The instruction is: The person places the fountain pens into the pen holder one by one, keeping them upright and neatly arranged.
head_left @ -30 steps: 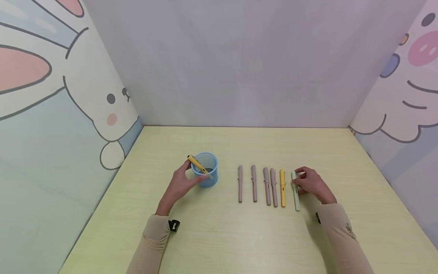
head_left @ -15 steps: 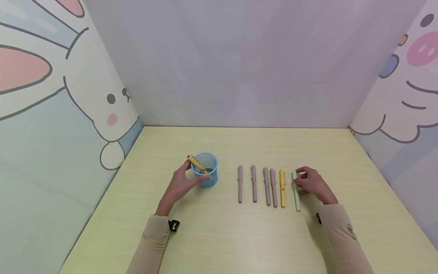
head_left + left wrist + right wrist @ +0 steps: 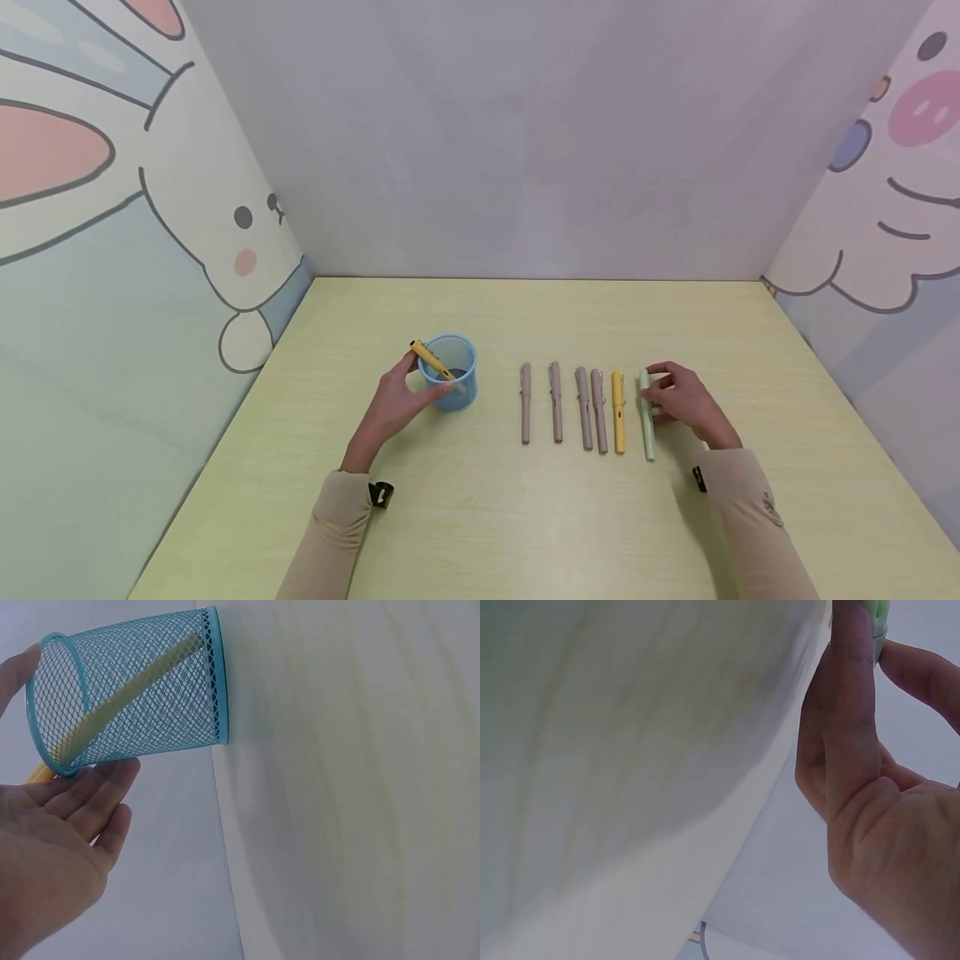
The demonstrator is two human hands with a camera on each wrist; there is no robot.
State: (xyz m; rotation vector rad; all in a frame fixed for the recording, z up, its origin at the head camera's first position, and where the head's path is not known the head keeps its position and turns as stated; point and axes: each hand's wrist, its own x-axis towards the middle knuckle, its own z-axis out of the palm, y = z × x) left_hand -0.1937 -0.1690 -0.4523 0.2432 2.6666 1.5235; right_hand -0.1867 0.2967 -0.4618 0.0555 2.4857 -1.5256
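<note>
A light blue mesh pen cup (image 3: 459, 393) stands on the table, left of centre. My left hand (image 3: 397, 404) holds it near the rim, thumb on the near side and fingers round the left side. Inside leans a yellow pen (image 3: 432, 361), its capped end sticking out over the rim by my fingers; the left wrist view shows it slanting through the mesh (image 3: 150, 682). On the right, my right hand (image 3: 686, 404) pinches a pale green pen (image 3: 648, 437) near its upper end. Only a bit of the green pen (image 3: 879, 630) shows in the right wrist view.
Between the hands, several mauve pens (image 3: 557, 408) and one yellow pen (image 3: 618, 417) lie in a row, roughly parallel. The yellow one is nearest the green pen. Walls with cartoon animals (image 3: 247, 242) enclose the pale wooden table (image 3: 495, 517) at the sides; a plain wall backs it.
My right hand and the green pen have shifted very slightly toward the far side, and the pen lies a little straighter. The left hand, cup and other pens stay put.
</note>
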